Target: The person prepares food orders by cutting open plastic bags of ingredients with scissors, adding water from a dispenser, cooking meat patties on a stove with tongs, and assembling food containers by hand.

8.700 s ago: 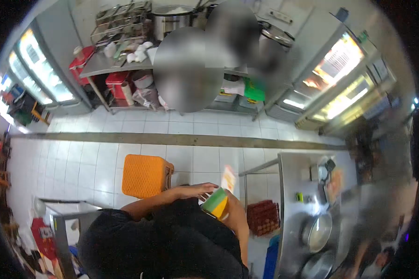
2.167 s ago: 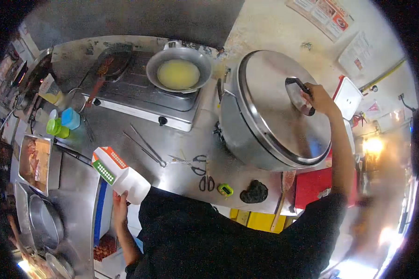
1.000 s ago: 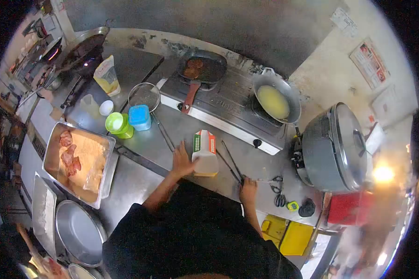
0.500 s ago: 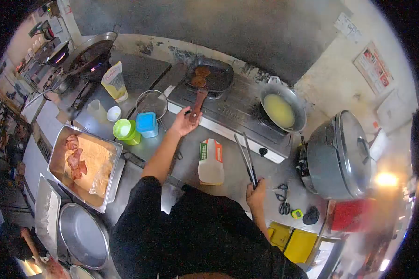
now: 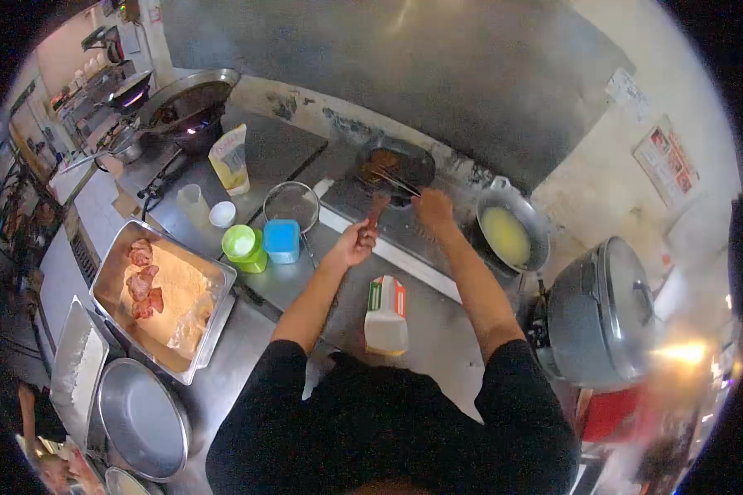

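Two hands are working over a steel counter [image 5: 421, 322] running under a grey, stained wall; a tray of breaded meat [image 5: 161, 297] is sitting at nine o'clock and a big lidded pot [image 5: 611, 309] at three. Toward twelve, the left hand [image 5: 357, 241] is clenching the reddish handle of the dark pan [image 5: 396, 165], while the right hand [image 5: 433, 208] is gripping tongs [image 5: 392, 180] whose tips are reaching into that pan. Half a second ago the tongs were hanging low over the counter beside the carton [image 5: 386, 318].
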`<action>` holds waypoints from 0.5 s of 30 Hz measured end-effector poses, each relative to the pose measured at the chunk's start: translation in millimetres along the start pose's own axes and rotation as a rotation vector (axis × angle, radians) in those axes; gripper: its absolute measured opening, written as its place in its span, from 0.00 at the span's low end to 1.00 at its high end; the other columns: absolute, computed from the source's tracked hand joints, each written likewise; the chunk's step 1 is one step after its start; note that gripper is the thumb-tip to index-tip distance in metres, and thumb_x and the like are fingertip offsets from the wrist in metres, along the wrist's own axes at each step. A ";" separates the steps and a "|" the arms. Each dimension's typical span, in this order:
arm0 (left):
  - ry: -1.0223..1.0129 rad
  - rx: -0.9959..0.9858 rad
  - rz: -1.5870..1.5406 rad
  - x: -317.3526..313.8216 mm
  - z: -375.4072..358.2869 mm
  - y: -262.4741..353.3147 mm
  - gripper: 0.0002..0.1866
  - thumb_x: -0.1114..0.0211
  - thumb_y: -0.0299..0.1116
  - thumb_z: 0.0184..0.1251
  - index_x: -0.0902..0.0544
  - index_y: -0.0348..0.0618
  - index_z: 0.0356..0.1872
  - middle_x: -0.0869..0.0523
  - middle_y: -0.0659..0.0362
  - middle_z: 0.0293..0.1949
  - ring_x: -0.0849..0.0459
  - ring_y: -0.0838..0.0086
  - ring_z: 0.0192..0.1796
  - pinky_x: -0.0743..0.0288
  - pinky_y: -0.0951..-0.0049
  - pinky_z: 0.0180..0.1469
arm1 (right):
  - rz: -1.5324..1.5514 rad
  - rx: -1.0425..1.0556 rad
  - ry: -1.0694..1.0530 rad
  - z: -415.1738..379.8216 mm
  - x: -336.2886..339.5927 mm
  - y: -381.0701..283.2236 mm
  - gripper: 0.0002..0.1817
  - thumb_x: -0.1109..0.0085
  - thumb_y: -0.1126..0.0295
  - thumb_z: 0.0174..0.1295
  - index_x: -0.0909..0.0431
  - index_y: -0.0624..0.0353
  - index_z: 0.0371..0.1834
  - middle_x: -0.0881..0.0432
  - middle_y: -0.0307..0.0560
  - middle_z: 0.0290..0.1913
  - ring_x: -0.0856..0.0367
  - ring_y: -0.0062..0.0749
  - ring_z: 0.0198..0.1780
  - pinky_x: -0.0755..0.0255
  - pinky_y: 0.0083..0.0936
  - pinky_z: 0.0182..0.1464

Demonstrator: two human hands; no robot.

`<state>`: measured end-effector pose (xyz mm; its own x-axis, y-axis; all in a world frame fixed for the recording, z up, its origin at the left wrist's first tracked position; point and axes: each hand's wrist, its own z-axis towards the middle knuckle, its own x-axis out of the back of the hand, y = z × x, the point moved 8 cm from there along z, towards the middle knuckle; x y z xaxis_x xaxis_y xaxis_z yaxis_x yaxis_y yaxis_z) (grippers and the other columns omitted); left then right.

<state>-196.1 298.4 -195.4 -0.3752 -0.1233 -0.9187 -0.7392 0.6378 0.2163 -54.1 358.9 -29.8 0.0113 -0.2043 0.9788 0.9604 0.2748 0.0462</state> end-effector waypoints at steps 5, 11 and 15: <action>-0.032 -0.049 0.037 1.5 -2.3 1.8 0.11 0.46 0.42 0.71 0.26 0.45 0.38 0.30 0.66 0.22 0.37 0.85 0.17 0.45 0.88 0.11 | 0.215 -0.117 0.190 4.8 40.1 -8.8 0.20 0.45 0.56 0.63 0.20 0.66 0.34 0.18 0.62 0.34 0.18 0.57 0.41 0.25 0.48 0.43; -0.016 0.009 -0.020 5.4 3.0 -5.4 0.12 0.41 0.42 0.68 0.24 0.44 0.40 0.28 0.64 0.23 0.33 0.82 0.20 0.39 0.86 0.15 | 0.065 -0.061 0.077 54.0 -31.3 23.3 0.19 0.46 0.57 0.63 0.21 0.66 0.36 0.19 0.62 0.36 0.19 0.54 0.42 0.26 0.47 0.44; 0.020 0.038 0.207 17.7 -17.4 5.5 0.16 0.41 0.47 0.67 0.24 0.44 0.39 0.21 0.61 0.29 0.24 0.74 0.31 0.27 0.74 0.33 | 0.179 -0.160 0.115 16.7 6.3 30.7 0.18 0.48 0.58 0.64 0.23 0.63 0.45 0.20 0.62 0.43 0.20 0.55 0.44 0.26 0.47 0.44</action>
<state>-216.6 286.5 -204.7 -0.5277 -0.0015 -0.8494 -0.6240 0.6792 0.3865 -29.2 381.7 -18.9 0.2079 -0.2741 0.9389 0.9719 0.1662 -0.1667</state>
